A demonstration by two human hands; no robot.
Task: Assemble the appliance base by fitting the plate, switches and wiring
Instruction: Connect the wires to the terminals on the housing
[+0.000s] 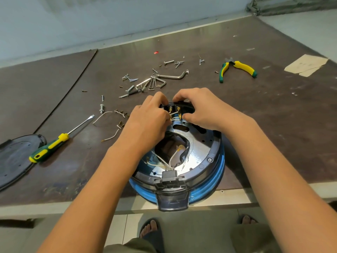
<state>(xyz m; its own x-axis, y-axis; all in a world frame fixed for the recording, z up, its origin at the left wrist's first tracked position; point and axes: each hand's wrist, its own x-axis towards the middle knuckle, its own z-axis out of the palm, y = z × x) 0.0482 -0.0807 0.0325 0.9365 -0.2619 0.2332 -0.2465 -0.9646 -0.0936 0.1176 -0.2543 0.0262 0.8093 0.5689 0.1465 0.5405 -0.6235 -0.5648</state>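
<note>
Switch block point(183, 105) at far rim of appliance base point(209, 154); right hand point(202, 108) grips it; left hand point(147, 115) pinches white wire point(174, 119) just beside its terminals.

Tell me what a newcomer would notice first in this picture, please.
The left hand and right hand grip a black switch block with brass terminals at the far edge of the round blue-rimmed appliance base. Left of it lies a yellow-green screwdriver; behind lie screws and hex keys, with pliers far right.
</note>
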